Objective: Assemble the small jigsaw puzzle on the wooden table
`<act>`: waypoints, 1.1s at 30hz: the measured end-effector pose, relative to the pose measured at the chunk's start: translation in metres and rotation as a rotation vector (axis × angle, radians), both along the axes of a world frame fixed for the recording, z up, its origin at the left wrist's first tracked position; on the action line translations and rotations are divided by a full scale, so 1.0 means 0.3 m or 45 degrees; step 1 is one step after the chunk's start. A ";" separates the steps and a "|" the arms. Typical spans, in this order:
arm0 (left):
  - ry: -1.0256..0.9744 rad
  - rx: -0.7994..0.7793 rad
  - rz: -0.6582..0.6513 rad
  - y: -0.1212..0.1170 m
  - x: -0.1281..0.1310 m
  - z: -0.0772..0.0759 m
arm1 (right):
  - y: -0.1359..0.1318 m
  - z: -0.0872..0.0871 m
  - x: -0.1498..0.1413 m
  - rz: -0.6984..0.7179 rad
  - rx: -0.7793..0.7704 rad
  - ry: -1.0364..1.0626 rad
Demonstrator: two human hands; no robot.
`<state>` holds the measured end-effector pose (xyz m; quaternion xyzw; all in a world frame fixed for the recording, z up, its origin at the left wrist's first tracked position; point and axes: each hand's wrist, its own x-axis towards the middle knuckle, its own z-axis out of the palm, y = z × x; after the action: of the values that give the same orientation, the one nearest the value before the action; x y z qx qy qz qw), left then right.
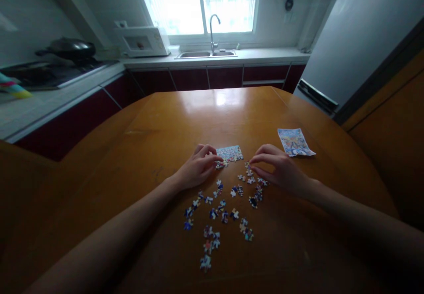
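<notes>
A partly assembled jigsaw puzzle (229, 153) lies flat on the wooden table in front of me, its lower edge uneven. My left hand (198, 166) rests at its left side, index finger stretched onto the lower left corner, thumb apart from it. Loose pieces (220, 165) lie by these fingertips. To the right of the puzzle, my right hand (276, 166) has thumb and index finger closed at a small puzzle piece (247, 166); the fingers partly cover it. Several more loose puzzle pieces (221, 205) are scattered between my forearms.
A creased picture sheet (295, 142) lies on the table (198, 112) beyond my right hand. Behind the table run a counter with a sink (195, 55), a white microwave (142, 42) and a stove with a dark pan (71, 48). A fridge (361, 33) stands at right.
</notes>
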<state>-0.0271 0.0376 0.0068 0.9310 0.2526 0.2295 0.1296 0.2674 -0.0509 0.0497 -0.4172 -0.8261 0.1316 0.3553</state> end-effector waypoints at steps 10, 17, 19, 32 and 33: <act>0.007 0.199 -0.014 -0.017 0.015 0.003 | 0.196 -0.113 -0.105 0.119 0.034 -0.089; 0.019 0.169 -0.017 -0.017 0.019 -0.001 | 0.198 -0.162 -0.112 0.122 0.000 -0.141; 0.025 0.161 -0.019 -0.017 0.019 -0.003 | 0.199 -0.163 -0.114 0.123 -0.003 -0.149; 0.056 0.119 -0.032 -0.018 0.017 0.004 | 0.198 -0.168 -0.121 0.095 0.033 -0.205; 0.059 0.115 -0.034 -0.018 0.017 0.005 | 0.198 -0.170 -0.121 0.095 0.035 -0.206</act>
<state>-0.0220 0.0322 0.0082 0.9443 0.2323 0.2172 0.0844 0.2312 0.0085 -0.0015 -0.3904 -0.8689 0.0993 0.2878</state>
